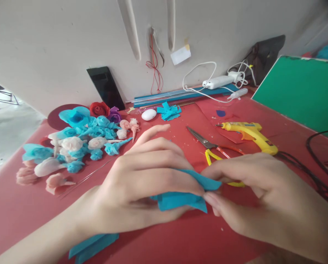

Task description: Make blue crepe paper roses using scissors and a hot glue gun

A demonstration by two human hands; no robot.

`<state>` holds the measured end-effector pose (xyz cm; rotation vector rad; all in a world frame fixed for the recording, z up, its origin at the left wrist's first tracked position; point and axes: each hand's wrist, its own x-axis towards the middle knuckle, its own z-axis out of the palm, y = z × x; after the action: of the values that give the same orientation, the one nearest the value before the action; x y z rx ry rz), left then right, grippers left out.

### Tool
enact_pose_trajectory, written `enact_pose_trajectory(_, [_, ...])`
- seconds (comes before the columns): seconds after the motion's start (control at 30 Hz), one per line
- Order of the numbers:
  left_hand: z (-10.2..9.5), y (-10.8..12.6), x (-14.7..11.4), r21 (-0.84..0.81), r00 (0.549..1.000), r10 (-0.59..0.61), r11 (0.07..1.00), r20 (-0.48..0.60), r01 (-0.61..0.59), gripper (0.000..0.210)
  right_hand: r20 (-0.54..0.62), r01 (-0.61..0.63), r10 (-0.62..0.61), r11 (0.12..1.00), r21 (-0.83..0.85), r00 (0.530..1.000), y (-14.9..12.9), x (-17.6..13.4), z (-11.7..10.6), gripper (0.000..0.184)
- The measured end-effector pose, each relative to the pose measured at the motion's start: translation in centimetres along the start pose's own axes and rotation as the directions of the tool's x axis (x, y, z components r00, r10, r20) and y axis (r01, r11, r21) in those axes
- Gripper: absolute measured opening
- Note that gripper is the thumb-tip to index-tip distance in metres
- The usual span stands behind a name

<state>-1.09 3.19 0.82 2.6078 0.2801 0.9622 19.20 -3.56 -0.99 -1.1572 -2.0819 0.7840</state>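
Blue crepe paper [181, 201] is held in front of me between both hands, over the red table. My left hand [150, 179] pinches it between index finger and thumb, with the other fingers stretched out above. At its right end, my right hand [251, 190] grips the paper's edge between thumb and fingertip. Partly under my left forearm lies another folded strip of blue paper [95, 247]. Just beyond my right hand are scissors [207, 143] with red handles and a yellow-handled tool [214, 157], partly hidden by that hand.
Blue, white and pink paper flowers [73, 143] are heaped at the left. A yellow glue gun [249, 134] lies at the right, its black cord trailing. Behind are a dark phone [106, 88], a white egg-shaped object [148, 114], blue paper scraps [169, 110] and a white power strip [218, 81].
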Motion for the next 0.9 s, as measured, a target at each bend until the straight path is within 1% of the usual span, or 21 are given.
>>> enact_pose_trajectory(0.17, [-0.23, -0.06, 0.13, 0.028, 0.999, 0.027, 0.999, 0.028, -0.028, 0.004, -0.017, 0.027, -0.028, 0.997, -0.077, 0.999, 0.56, -0.22, 0.21, 0.008])
enact_pose_trajectory(0.3, [-0.26, 0.08, 0.19, 0.064, 1.000, 0.028, 0.998, 0.005, -0.028, 0.007, -0.018, 0.065, -0.068, 0.987, -0.146, 0.998, 0.51, -0.24, 0.04, 0.006])
enact_pose_trajectory(0.43, [-0.33, -0.01, 0.30, 0.058, 0.998, 0.060, 0.996, 0.011, -0.061, 0.005, -0.071, 0.076, -0.093, 0.975, -0.208, 0.993, 0.14, -0.15, 0.01, 0.002])
enact_pose_trajectory(0.47, [-0.33, -0.04, 0.30, 0.062, 0.998, 0.057, 0.996, 0.013, -0.058, 0.004, -0.086, 0.074, -0.094, 0.974, -0.213, 0.992, 0.06, -0.09, 0.07, 0.002])
enact_pose_trajectory(0.57, [-0.28, 0.00, 0.21, 0.083, 0.999, 0.053, 0.995, 0.008, -0.053, 0.004, -0.123, 0.082, -0.111, 0.972, -0.219, 0.986, -0.07, 0.12, 0.35, 0.013])
enact_pose_trajectory(0.67, [-0.35, 0.26, 0.06, 0.136, 0.999, 0.042, 0.990, 0.013, -0.043, 0.001, -0.202, 0.121, -0.160, 0.973, -0.195, 0.966, -0.13, 0.24, 0.64, 0.013])
enact_pose_trajectory(0.73, [-0.48, 0.44, -0.01, 0.155, 0.998, 0.053, 0.986, 0.032, -0.057, 0.003, -0.244, 0.136, -0.177, 0.975, -0.174, 0.954, -0.16, 0.26, 0.76, 0.013])
enact_pose_trajectory(0.83, [-0.67, 0.55, -0.03, 0.119, 0.995, 0.088, 0.989, 0.046, -0.093, 0.007, -0.250, 0.138, -0.173, 0.979, -0.150, 0.953, -0.25, 0.28, 0.79, 0.014])
enact_pose_trajectory(0.9, [-0.69, 0.55, 0.00, 0.098, 0.995, 0.090, 0.991, 0.044, -0.094, 0.009, -0.255, 0.136, -0.173, 0.978, -0.156, 0.951, -0.32, 0.34, 0.74, 0.013])
